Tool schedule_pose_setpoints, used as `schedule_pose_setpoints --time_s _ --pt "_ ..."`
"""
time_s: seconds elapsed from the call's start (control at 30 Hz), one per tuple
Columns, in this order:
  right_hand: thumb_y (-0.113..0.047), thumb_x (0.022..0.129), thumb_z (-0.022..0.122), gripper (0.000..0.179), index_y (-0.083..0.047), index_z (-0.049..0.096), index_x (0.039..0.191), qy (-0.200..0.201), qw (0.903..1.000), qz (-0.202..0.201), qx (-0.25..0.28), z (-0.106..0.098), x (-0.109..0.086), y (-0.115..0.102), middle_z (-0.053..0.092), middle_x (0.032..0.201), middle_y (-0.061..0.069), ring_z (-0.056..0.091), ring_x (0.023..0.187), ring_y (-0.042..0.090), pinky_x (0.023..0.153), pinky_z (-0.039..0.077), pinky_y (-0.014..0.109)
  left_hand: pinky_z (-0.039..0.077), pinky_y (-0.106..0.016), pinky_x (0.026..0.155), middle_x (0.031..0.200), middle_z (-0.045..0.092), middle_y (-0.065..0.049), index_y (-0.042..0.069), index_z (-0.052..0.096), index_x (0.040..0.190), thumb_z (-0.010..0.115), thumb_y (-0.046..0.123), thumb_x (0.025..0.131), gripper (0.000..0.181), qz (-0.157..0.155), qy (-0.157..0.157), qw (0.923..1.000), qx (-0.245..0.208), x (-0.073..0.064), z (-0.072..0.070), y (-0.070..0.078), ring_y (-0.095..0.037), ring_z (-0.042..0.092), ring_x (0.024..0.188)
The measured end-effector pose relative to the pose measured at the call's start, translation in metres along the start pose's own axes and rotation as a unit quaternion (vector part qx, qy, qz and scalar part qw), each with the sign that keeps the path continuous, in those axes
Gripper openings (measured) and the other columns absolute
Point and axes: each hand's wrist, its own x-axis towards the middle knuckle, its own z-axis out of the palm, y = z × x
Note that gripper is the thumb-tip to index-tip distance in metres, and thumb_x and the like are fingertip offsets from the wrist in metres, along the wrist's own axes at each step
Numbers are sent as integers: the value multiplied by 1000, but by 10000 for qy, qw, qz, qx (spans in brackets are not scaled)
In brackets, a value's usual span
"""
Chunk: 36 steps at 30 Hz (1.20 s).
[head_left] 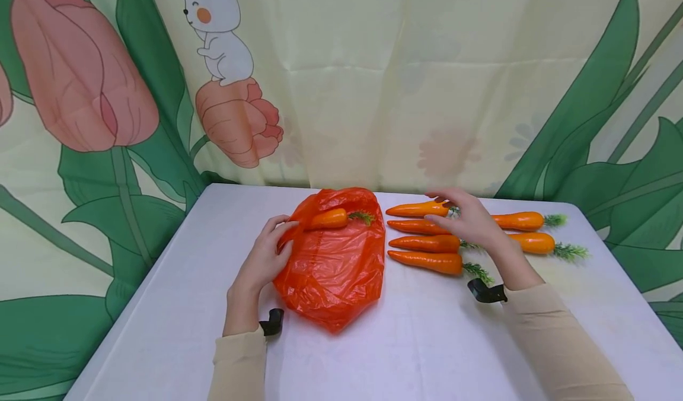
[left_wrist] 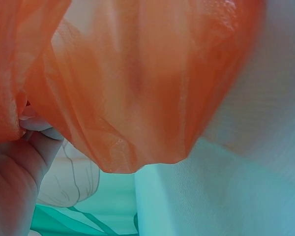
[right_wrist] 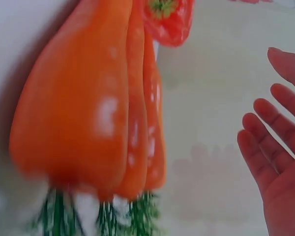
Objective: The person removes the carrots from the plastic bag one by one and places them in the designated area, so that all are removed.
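An orange-red plastic bag (head_left: 341, 270) lies on the table, its mouth towards the back. One carrot (head_left: 332, 218) with a green top sits at that mouth, its tip end covered by the plastic. My left hand (head_left: 262, 258) pinches the bag's left edge between thumb and fingers; in the left wrist view the plastic hides part of the fingers. To the right, my right hand (head_left: 466, 217) hovers over a row of several carrots (head_left: 427, 263), holding nothing. Its fingers (right_wrist: 265, 152) are spread and nearly straight in the right wrist view.
Two more carrots, an upper one (head_left: 525, 220) and a lower one (head_left: 536, 243), lie right of the row, partly behind my right hand and wrist. A white table (head_left: 416, 341) bears everything. Behind it hangs a curtain (head_left: 453, 92) printed with tulips and a rabbit.
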Motion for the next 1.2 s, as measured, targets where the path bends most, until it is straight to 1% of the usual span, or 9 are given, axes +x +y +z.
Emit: schedule_pose_setpoints --time_s 0.1,0.2,0.27,0.33,0.53,0.63,0.83,1.03,1.2 --pt "-21 94 74 50 -7 57 139 -189 9995 113 220 11 9 -8 57 134 14 54 115 34 95 48 58 45 -48 105 149 39 -7 7 60 137 60 3 99 38 14 6 10000 -4 0 -1 0 -32 45 131" --pt "-20 94 74 51 -10 57 140 -394 9983 185 388 22 17 -18 57 135 12 54 117 33 95 49 57 45 -48 106 149 39 -7 7 60 138 60 3 99 38 13 4 10000 -11 0 -1 0 -31 45 132" --pt "-17 93 74 51 -10 57 140 -453 9978 193 453 28 21 -24 57 134 12 55 117 33 96 49 56 44 -48 106 149 39 -7 7 60 138 60 3 99 38 14 10 10000 -17 0 -1 1 -31 45 132" --pt "-15 92 75 52 -9 57 140 -493 9972 140 546 35 25 -29 57 133 12 55 118 35 97 49 56 45 -48 106 149 39 -7 7 60 137 60 3 99 38 16 22 10000 -33 0 -1 1 -31 45 132" --pt "-10 90 77 55 -3 55 140 -581 9949 -275 777 55 36 -33 61 129 17 59 115 39 97 50 55 46 -47 105 149 39 -6 8 60 137 60 3 99 38 12 50 10000 -65 0 -1 0 -31 46 131" --pt "-8 89 78 57 -1 55 140 -656 9936 -352 852 65 42 -35 62 128 21 60 114 39 97 50 56 46 -47 105 149 40 -6 8 61 137 60 3 99 38 9 59 10000 -67 0 -2 0 -31 46 131" --pt "-8 89 76 56 2 54 140 -872 9917 -412 845 79 54 -39 62 128 20 58 115 37 98 49 54 46 -46 105 148 41 -6 8 61 136 61 1 98 38 67 110 9999 -77 1 -2 -1 -30 46 131" --pt "-12 89 77 57 -3 55 141 -1111 9914 -300 619 88 66 -46 62 131 13 57 119 30 100 49 49 46 -46 105 147 41 -6 8 61 136 61 1 98 38 126 108 9998 -93 1 -1 -1 -29 47 130" --pt "-12 89 78 59 -5 54 142 -1235 9901 -318 591 95 75 -51 60 135 13 56 123 28 104 46 48 46 -45 105 147 41 -6 8 61 136 61 2 98 38 99 105 9999 -73 1 -2 -1 -29 47 130"
